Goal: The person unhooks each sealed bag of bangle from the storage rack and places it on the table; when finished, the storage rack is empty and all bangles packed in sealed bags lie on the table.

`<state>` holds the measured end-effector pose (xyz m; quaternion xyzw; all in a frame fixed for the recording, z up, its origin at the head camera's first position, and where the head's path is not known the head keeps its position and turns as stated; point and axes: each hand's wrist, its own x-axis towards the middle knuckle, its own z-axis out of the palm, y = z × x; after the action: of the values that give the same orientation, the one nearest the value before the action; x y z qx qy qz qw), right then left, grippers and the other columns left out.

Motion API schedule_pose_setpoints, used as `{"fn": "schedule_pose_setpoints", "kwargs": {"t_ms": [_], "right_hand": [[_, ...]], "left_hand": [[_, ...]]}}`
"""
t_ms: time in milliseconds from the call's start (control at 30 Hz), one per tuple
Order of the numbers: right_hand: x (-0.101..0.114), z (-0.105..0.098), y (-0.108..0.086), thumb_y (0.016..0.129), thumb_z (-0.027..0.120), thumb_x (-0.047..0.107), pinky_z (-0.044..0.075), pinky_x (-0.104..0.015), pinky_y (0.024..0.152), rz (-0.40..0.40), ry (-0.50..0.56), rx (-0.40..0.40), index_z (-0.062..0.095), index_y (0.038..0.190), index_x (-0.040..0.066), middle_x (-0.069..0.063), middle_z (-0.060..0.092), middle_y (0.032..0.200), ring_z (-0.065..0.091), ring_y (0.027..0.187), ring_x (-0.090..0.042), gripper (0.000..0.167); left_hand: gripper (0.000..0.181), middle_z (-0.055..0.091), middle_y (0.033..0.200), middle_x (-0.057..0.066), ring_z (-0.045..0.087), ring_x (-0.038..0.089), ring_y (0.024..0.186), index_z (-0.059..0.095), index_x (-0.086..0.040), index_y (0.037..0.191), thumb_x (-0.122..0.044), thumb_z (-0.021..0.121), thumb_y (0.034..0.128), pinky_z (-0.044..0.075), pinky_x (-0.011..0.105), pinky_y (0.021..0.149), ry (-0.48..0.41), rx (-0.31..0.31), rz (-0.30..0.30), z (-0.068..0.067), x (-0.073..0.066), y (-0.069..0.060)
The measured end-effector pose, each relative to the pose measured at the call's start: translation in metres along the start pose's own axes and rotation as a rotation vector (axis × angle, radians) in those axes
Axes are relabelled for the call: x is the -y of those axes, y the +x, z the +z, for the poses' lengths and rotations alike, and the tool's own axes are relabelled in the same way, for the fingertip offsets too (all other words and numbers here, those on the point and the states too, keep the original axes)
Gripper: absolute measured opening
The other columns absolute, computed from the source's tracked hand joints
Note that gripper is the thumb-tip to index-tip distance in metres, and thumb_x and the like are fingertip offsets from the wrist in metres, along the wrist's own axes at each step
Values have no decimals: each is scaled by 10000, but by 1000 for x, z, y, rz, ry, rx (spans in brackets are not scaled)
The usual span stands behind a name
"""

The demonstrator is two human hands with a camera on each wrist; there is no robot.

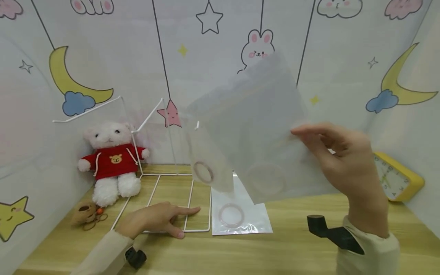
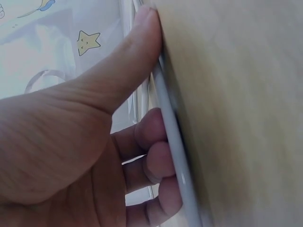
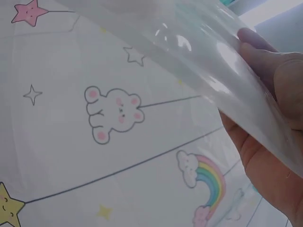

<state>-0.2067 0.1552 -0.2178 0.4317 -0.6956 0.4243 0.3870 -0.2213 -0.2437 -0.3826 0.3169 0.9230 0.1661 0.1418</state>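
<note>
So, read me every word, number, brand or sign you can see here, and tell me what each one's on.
"2" and "5", as best I can tell: dial of the yellow clock; its other numerals are too small, blurred or covered.
Translucent plastic bag in the right hand: no readable text.
Shiny flat packet: none readable.
Red hoodie on the plush bear: bear-face emblem, no readable letters.
Wall backdrop: drawings, no words.

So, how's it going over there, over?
Right hand holding up translucent plastic. Left hand touching white wire rack. Raised plastic partly hides the flat pouch.
</note>
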Motion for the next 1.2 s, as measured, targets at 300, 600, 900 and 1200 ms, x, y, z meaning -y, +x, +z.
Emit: {"fn": "schedule_pose_setpoints", "kwargs": {"t_ms": [300,600,900,1200], "right_hand": [[-9,-17,-3,843,647,-195,425,-135,625,59,-24,-166,732,975,-123,-2,754,936,655,808,-76,172],[-23,-29,-8,880,654,-130,439,-140,636,128,57,-202,741,982,-109,-73,739,941,653,846,-128,136],[-33,-41,-16,907,637,-109,408,-128,604,267,-175,-26,745,1052,-35,116,727,989,624,766,-18,196],[-43,-32,-17,955,667,60,391,-109,610,376,-359,144,773,1070,171,100,708,1047,607,798,84,192]], "left_hand": [[778,529,799,-67,457,90,767,484,-248,1504,-501,743,815,442,363,846,21,-1,14,-1,1,2],[783,483,766,-88,452,80,762,477,-235,1508,-501,736,818,432,353,844,11,3,8,0,0,2],[778,372,649,-109,336,52,622,474,-231,1510,-480,738,821,392,283,724,-19,6,2,-1,-1,1],[767,353,629,-115,295,41,596,480,-198,1505,-469,737,834,349,256,639,-15,-4,35,0,1,1]]}}
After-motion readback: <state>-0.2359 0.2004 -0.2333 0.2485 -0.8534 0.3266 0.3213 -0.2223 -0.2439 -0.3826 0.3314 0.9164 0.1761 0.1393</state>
